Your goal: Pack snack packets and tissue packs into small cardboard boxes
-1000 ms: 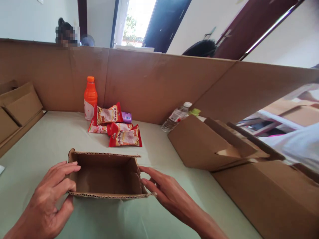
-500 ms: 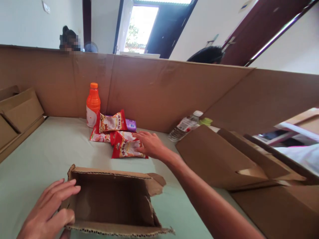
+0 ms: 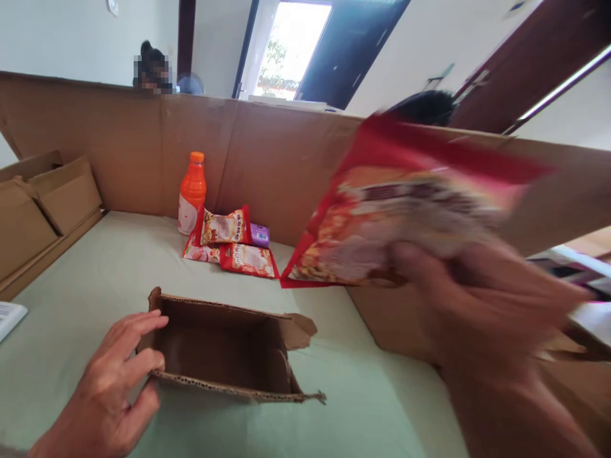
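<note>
My left hand rests against the left side of a small open cardboard box on the pale green tabletop, fingers curved round its corner. My right hand is raised close to the camera, blurred, gripping a red snack packet held in the air to the right of the box. Three more red snack packets lie in a pile at the back, beside an orange juice bottle and a small purple pack.
A tall cardboard wall runs along the back of the table. Folded cardboard boxes lie at the left edge and more cardboard at the right. A white paper sits at the left. People's heads show behind the wall.
My right hand left the box, reached to the snack pile, took one red packet and lifted it toward the camera. My left hand stayed on the box.
</note>
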### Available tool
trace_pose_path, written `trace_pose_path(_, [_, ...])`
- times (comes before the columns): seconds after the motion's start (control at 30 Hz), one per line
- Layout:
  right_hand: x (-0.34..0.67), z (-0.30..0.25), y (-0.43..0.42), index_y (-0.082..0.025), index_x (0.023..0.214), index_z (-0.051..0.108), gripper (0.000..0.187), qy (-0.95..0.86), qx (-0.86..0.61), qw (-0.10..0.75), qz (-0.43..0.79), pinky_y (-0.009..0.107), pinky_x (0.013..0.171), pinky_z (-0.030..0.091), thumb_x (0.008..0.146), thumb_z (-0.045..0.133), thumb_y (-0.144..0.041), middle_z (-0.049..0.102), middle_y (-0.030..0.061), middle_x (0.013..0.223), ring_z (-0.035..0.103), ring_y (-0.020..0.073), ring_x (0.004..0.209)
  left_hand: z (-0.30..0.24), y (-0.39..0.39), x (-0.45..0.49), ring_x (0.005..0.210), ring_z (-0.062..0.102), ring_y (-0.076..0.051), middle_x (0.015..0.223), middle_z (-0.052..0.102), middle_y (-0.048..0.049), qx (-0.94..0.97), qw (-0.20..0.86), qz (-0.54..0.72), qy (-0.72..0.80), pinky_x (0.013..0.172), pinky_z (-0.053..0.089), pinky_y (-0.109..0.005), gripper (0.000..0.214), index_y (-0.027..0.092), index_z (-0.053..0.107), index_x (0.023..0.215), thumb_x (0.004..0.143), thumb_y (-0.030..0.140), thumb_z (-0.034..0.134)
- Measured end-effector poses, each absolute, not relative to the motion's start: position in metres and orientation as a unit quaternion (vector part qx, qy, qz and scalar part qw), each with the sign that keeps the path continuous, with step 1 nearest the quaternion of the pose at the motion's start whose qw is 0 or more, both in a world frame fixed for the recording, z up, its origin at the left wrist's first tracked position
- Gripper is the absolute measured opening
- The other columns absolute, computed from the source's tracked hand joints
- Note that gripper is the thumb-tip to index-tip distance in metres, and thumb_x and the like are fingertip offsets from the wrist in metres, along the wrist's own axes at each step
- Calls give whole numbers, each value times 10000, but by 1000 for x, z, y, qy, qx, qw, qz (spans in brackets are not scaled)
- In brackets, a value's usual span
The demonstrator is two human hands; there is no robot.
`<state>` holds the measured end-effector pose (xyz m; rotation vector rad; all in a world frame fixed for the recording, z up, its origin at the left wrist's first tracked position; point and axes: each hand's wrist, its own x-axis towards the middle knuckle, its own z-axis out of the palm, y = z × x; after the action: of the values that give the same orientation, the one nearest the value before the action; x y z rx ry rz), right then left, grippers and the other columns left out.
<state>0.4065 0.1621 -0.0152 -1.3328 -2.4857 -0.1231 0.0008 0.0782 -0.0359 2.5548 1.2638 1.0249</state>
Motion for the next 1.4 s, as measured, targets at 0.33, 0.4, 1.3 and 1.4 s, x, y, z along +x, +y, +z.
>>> trace_pose_path(0.33, [290,16,111,-208,804,649,229,-957,-251,130,-60,310,611,390,943,500,-104,652,18,756,542,154,643,-40,71,3,1362,459,-292,1505,455,-103,830,73,346,431,1064,492,-499,230,209,593,847,783,32,462])
trace_pose_path(0.4, [277,15,119,-200,752,653,167,-966,-253,33,-32,314,565,354,860,601,-84,658,8,737,549,155,621,-39,70,3,1379,440,-297,1521,438,-100,833,67,338,432,1069,486,-509,218,207,585,814,784,31,460])
trace_pose_path(1.3, [339,-7,101,-206,1089,736,248,-880,-409,242,22,310,810,585,995,507,-214,767,69,1043,722,190,924,-63,67,11,1417,443,-266,1596,352,-82,799,27,406,443,1122,458,-439,194,237,624,1032,885,117,582])
trace_pose_path(1.4, [327,-4,126,-174,1234,678,301,-902,-394,177,16,437,962,546,993,509,-233,725,104,1220,668,254,1121,-62,65,14,1393,474,-220,1571,381,-87,789,32,416,452,1131,443,-367,160,226,616,990,898,104,568])
